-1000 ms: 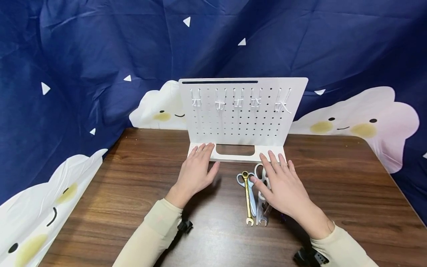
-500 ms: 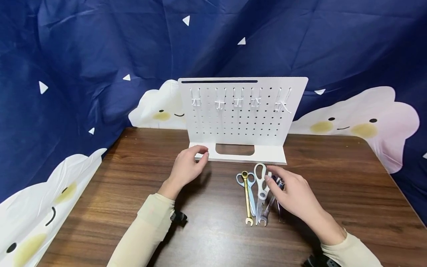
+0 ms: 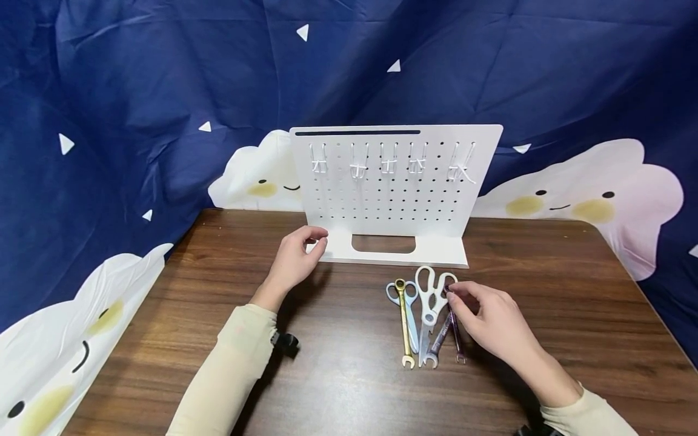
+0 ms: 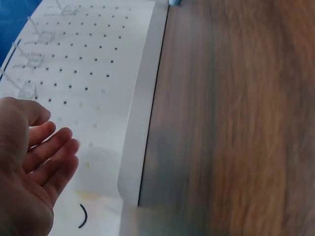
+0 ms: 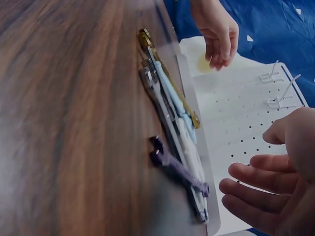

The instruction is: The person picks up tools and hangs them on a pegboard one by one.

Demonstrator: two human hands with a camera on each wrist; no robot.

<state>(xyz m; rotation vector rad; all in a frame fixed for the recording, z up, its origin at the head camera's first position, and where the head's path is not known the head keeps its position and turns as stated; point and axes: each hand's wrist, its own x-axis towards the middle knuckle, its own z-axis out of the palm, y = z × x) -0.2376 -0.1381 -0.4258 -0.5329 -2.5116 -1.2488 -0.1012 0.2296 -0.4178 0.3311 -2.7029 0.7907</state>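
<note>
My right hand point(image 3: 493, 318) hovers at the right side of a tool group. Its thumb and forefinger point towards the upper end of a purple wrench point(image 3: 457, 342). In the right wrist view the fingers are loosely bent, with nothing held. White-handled scissors point(image 3: 430, 316) lie left of that wrench, over a grey wrench point(image 3: 438, 342). A gold combination wrench point(image 3: 405, 327) rests across light blue scissors point(image 3: 413, 336). My left hand point(image 3: 294, 259), relaxed and holding nothing, is by the left end of the white pegboard's base; contact there cannot be told.
A white pegboard point(image 3: 382, 200) stands upright at the back of the brown wooden table point(image 3: 218, 290). Several white hooks point(image 3: 389, 165) hang along its upper rows, and its base has a cut-out slot. Behind hangs a dark blue curtain point(image 3: 349, 66) with cloud prints.
Both hands, earlier spread flat over the pegboard base and the tools, have drawn apart and their fingers have bent. The right hand's move to the right uncovers the white-handled scissors and purple wrench.
</note>
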